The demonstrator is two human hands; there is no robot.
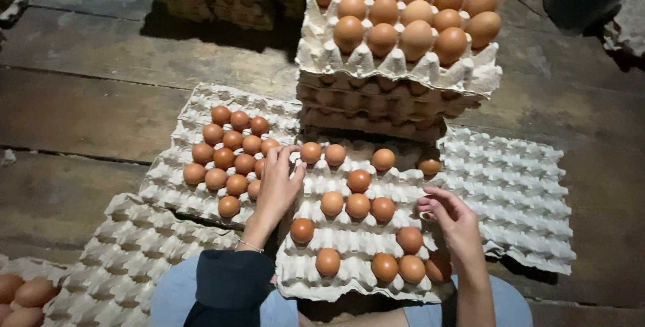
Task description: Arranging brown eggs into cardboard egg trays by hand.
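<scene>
Reaching toward ten o'clock, the left hand rests with loose, empty fingers at the edge of the clustered brown eggs, each seated in a cup of the left egg tray; the right hand, half-curled and holding nothing, hovers over the scattered eggs in the middle tray, below the stacked full trays at twelve o'clock.

You get dim, warm light from above that falls brightest on the tall stack of grey pulp trays filled with brown eggs. The dark wooden plank floor fades into shadow at the corners, and focus stays fairly sharp.
</scene>
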